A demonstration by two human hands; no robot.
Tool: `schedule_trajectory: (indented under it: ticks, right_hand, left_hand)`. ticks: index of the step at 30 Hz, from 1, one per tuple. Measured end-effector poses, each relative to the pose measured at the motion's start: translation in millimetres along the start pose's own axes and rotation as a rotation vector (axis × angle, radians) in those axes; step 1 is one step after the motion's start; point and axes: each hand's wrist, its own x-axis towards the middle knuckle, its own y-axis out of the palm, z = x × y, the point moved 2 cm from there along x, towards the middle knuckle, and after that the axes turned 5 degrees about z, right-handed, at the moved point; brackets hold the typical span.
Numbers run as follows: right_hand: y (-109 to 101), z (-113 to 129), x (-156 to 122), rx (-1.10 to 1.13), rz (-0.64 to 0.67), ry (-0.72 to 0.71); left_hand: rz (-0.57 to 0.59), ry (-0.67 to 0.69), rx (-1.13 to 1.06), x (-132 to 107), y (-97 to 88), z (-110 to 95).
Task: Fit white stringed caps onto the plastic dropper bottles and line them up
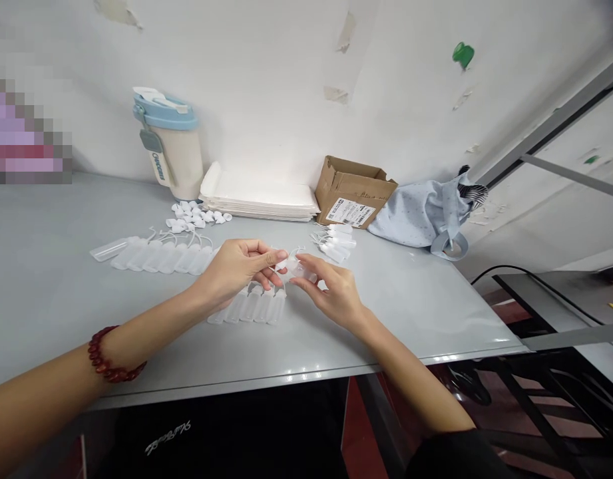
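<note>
My left hand is closed in a pinch on a small white piece, perhaps a cap, which its fingers partly hide. Between the thumb and fingers of my right hand is a translucent plastic tube with a thin loop, its end close to my left fingertips. Under the hands lies a front row of similar translucent tubes. Another row of looped tubes extends to the left, partly behind my left hand. Small white caps are heaped behind that row. A few more tubes lie behind my right hand.
Along the wall stand a cream tumbler with a blue lid, a stack of white envelopes and an open cardboard box. A light blue cloth bag lies at the right. The grey table's front edge runs below my wrists.
</note>
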Motion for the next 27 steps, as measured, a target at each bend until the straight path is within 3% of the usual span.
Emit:
schedule_trajectory:
  ticks: [5,13,20,27]
  right_hand:
    - [0.1,-1.1,-0.6,0.001,0.033,0.024]
    - [2.2,-2.2,-1.8,-0.006,0.084,-0.024]
    - [3.1,-1.8,-1.4,0.026,0.111,-0.049]
    - [1.5,-2.2,-1.4,0.120,0.130,0.061]
  left_hand:
    - [0.003,0.036,0.045,-1.2,-0.5,-3.4]
    - [0.014,0.143,0.345,-6.4,3.0,-6.3]
    - [0.021,0.147,0.312,-5.7,4.3,-3.4]
    - [0.049,0.175,0.306,-8.6,5.5,-7.4]
